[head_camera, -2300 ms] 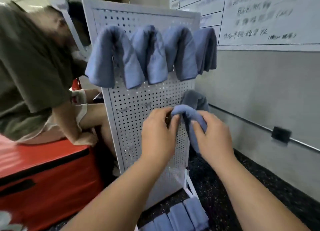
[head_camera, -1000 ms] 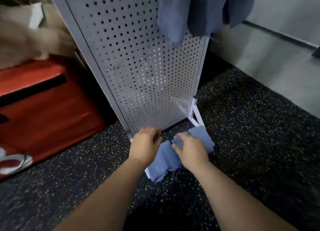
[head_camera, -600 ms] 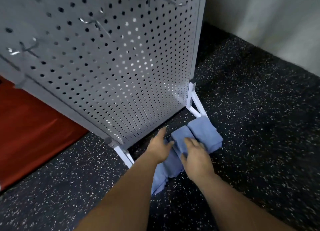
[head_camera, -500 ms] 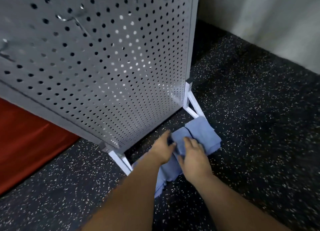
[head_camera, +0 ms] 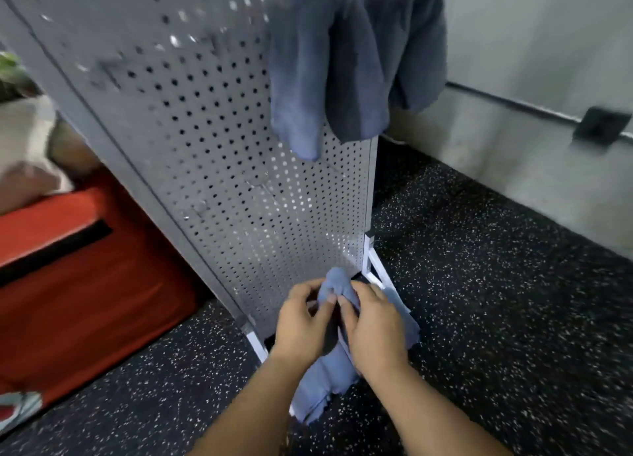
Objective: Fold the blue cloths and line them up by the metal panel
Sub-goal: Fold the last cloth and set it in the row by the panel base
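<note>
Blue soft cloth [head_camera: 334, 281], pinched by left hand [head_camera: 301, 329] and right hand [head_camera: 375, 332] at the foot of the perforated grey metal panel [head_camera: 239, 188], appears mid-fold; next it likely needs setting beside the folded blue cloths [head_camera: 322, 383].

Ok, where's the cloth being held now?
The blue cloth is lower centre in the head view, held up at the base of the metal panel, left of its white foot.

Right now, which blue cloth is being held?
The cloth at the foot of the panel: left hand and right hand both pinch its bunched top. The hanging cloths, high on the panel, go untouched.
</note>
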Motion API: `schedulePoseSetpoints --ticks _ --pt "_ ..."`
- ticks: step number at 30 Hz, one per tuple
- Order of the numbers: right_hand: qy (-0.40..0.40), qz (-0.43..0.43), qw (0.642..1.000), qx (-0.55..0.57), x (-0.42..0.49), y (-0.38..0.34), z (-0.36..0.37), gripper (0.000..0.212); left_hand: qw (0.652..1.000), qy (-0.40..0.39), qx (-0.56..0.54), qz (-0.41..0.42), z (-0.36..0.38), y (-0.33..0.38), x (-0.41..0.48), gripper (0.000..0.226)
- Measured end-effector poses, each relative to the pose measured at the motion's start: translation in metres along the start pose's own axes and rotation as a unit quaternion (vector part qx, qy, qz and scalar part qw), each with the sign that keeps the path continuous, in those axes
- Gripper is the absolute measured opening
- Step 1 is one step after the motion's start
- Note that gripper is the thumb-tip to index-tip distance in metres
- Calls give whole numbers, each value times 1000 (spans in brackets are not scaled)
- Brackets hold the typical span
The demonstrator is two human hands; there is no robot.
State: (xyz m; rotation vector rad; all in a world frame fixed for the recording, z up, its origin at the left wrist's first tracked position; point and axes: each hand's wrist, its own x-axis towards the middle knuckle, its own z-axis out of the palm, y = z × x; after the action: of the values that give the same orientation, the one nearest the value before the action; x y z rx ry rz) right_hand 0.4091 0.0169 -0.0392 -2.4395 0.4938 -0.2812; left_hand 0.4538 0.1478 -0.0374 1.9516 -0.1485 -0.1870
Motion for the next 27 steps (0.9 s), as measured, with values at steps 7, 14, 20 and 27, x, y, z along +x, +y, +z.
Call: schedulePoseSetpoints --ticks 7,14,20,27 --pt "145 -122 973 128 -44 -101 -127 28 965 127 67 219 -78 144 -62 15" --pt "225 -216 946 85 -41 -165 -237 27 895 230 181 336 -145 264 -89 24" --pt "260 -254 927 90 10 -217 -271 22 856 316 197 359 -172 322 -67 20" --pt "222 -222 948 44 64 -259 -256 19 840 369 251 309 -174 320 -18 13"
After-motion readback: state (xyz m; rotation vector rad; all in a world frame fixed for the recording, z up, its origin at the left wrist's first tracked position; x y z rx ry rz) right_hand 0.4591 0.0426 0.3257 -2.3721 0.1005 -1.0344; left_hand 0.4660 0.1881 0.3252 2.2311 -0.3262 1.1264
